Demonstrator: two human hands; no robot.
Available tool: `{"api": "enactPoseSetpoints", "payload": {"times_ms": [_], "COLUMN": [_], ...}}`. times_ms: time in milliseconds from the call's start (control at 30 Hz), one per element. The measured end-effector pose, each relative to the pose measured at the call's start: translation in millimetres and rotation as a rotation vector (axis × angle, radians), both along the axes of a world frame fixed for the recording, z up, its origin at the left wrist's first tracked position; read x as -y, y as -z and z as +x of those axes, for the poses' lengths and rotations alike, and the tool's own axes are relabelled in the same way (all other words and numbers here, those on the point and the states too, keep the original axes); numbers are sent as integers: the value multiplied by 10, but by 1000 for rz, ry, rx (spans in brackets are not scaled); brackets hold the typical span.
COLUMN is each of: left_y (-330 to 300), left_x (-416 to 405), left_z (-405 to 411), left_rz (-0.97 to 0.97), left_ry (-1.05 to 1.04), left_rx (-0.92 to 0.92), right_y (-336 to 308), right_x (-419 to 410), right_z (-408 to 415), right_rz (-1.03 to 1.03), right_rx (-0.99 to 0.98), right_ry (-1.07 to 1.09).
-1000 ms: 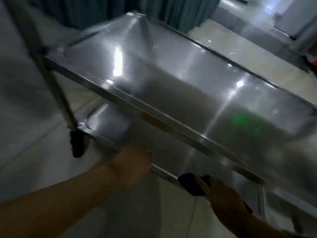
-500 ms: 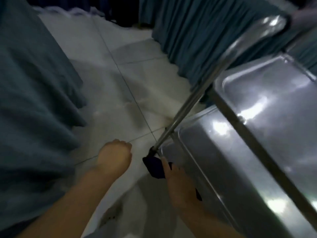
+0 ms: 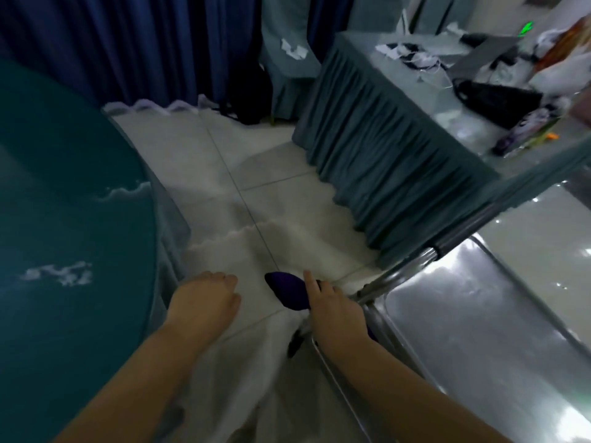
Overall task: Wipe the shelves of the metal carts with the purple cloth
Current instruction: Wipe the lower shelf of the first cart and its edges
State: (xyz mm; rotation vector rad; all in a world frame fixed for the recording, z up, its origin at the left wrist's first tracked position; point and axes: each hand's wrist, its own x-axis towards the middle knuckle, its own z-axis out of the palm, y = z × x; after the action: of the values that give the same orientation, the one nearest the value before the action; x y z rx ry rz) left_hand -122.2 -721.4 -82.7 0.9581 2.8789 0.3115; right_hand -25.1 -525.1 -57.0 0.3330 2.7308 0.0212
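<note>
Your right hand (image 3: 335, 310) grips the purple cloth (image 3: 289, 292) at the corner of the metal cart (image 3: 479, 314), which fills the frame toward four o'clock; your left hand (image 3: 206, 297), at nine o'clock of the cloth, hangs loosely curled and holds nothing

Tiled floor (image 3: 256, 174) bears metal cart (image 3: 479, 314)
</note>
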Motion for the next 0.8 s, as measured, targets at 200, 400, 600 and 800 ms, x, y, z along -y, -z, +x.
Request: {"api": "enactPoseSetpoints", "payload": {"times_ms": [200,400,600,800], "left_y": [-391,-741,-1002,-1065], "left_x": [-382,-1224,-2285,-3237], "left_z": [-683,-1368,-2320,-3050], "left_rz": [-38,-98,-147,-104], "left_ry": [37,129,272,387], "left_rx": [-61,-78,-112,-114], "right_y": [-432,-514,-521,-528], "right_x": [-361,-984,-1869,-2713], "right_z": [-440,-1003,-1747,-2267], "right_rz": [-72,-108,-219,-200], "right_rx": [-153,-233,-333,-386], "right_ry": [87,184,330,451]}}
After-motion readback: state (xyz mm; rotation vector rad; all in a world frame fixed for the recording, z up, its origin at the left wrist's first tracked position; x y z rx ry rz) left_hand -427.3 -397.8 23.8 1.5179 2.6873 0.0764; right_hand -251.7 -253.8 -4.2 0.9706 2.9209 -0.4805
